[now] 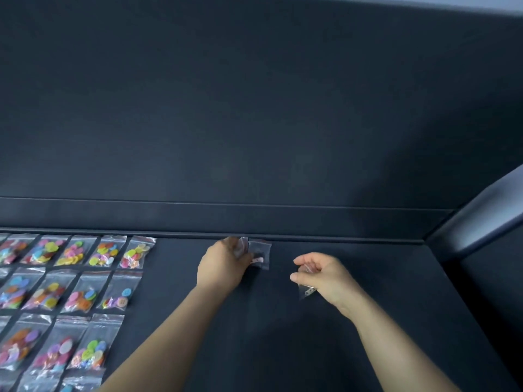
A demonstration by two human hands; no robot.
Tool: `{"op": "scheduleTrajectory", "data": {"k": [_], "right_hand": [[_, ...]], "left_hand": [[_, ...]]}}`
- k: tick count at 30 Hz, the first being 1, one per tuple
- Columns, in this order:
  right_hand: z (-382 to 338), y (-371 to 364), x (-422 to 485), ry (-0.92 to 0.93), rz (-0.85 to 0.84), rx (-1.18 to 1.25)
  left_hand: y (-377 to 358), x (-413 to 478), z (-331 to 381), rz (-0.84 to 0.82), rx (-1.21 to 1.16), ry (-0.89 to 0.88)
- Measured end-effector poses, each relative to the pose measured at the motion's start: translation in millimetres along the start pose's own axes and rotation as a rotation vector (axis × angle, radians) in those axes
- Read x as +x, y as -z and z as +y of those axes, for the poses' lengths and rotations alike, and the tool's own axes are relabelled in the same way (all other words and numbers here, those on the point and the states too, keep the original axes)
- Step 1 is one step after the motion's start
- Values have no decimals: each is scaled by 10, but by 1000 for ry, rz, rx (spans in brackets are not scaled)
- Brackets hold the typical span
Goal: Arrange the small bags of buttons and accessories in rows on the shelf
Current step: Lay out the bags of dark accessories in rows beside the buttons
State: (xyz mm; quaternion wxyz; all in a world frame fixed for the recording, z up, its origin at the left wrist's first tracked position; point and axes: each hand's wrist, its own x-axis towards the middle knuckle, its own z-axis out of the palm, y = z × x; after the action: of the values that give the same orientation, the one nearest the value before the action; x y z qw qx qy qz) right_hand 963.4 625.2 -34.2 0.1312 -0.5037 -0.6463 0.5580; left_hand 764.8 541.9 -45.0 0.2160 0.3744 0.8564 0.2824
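Rows of small clear zip bags of coloured buttons lie at the left on the dark shelf. My left hand is near the shelf's back edge, its fingers on a small clear bag holding a few pale pieces, and a second clear bag seems pinched in its fingertips. My right hand hovers to the right, fingers curled around another small clear bag with few pieces inside. Both bags are slightly blurred.
A dark back wall rises behind the shelf with a low ledge along its base. A dark side panel closes the right end. Bare shelf surface lies between the rows and the right panel.
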Motion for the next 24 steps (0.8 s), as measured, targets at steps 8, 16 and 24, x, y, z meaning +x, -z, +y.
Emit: {"op": "scheduleTrajectory", "data": {"k": [8, 16, 24], "right_hand": [[-86, -15, 352, 219, 22, -175], [282, -37, 154, 562, 237, -557], [331, -150, 332, 664, 231, -655]], "left_hand": [[-189, -168, -108, 48, 171, -276], [-240, -205, -195, 153, 135, -404], [-328, -156, -251, 267, 136, -378]]}}
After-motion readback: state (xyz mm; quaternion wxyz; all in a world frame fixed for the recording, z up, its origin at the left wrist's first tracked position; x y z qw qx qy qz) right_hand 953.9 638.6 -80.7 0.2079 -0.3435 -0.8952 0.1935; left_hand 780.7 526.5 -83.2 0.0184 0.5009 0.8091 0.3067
